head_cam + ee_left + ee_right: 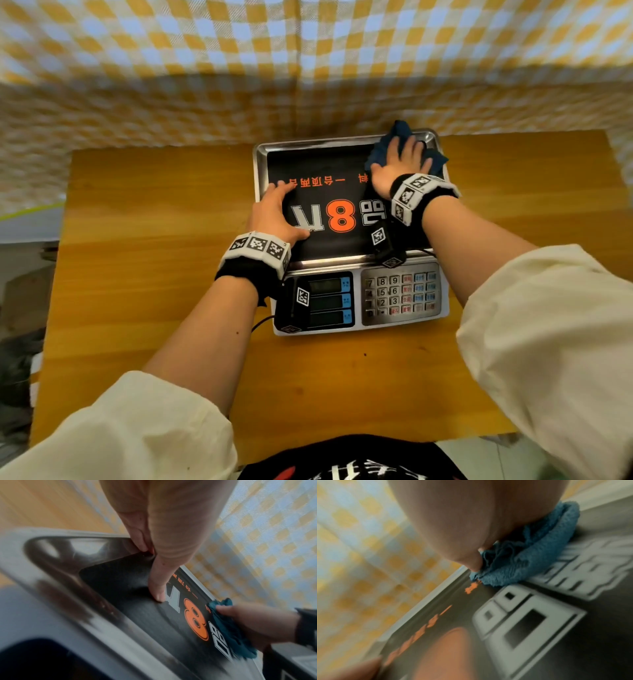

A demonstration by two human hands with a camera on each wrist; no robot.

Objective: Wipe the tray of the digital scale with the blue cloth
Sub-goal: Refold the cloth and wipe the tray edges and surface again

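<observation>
The digital scale's steel tray point(308, 142) carries a black sticker with an orange 8. The blue cloth point(378, 150) lies bunched at the tray's far right corner. My right hand point(400, 161) presses flat on the cloth with fingers spread. The right wrist view shows that hand point(453, 520) pushing the cloth point(530, 555) onto the black surface. My left hand point(274, 212) rests on the tray's left side, fingers at the rim, thumb on the sticker. In the left wrist view the thumb point(159, 588) lies straight on the tray point(68, 561), with the cloth point(228, 631) beyond.
The scale sits on a wooden table point(154, 240), its displays point(329, 301) and keypad point(400, 294) facing me. A yellow and blue checked fabric point(205, 68) hangs right behind the tray's far edge. Bare wood lies left, right and in front of the scale.
</observation>
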